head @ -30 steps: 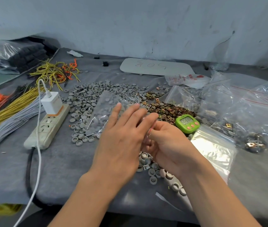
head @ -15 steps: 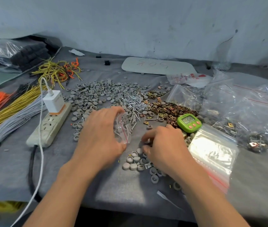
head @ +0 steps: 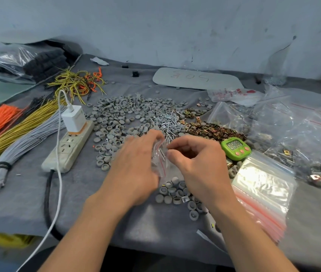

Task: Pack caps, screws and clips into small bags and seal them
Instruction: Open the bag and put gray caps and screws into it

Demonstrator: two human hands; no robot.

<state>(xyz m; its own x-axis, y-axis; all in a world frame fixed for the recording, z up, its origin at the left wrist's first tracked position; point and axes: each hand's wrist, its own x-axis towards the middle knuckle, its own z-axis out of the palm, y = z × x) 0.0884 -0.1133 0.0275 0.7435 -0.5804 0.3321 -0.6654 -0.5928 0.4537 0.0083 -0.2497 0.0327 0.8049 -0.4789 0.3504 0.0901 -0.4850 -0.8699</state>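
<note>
**Head view: both hands on one small bag**

From my remote seat I see the left hand with its fingers curled round the left side of the clear, red-striped pouch. It is held just above the counter at centre. The right hand meets it from the other side. Thumb and forefinger pinch the right edge and the other fingers are tucked in. I cannot tell what is inside, because the plastic is blurred.

Directly below the hands sits a cap cluster, grey and loose on the cloth. Behind the hands spreads the big cap pile. The silver screws touch its right side, and the brass-coloured clips lie right of those.

Just beside the right wrist lies a flat stack of zip bags, glossy, with red seal strips, and I see nothing in them. A green timer sits at the stack's far corner.

Further right are crumpled clear sacks. At their near edge are filled packets holding mixed metal parts. Another clear sack sits behind the clips, and I can't make out what it holds.

At the far left corner a large plastic bag holds dark, ribbed black pieces. A small red-printed bag lies near the white board.
</note>
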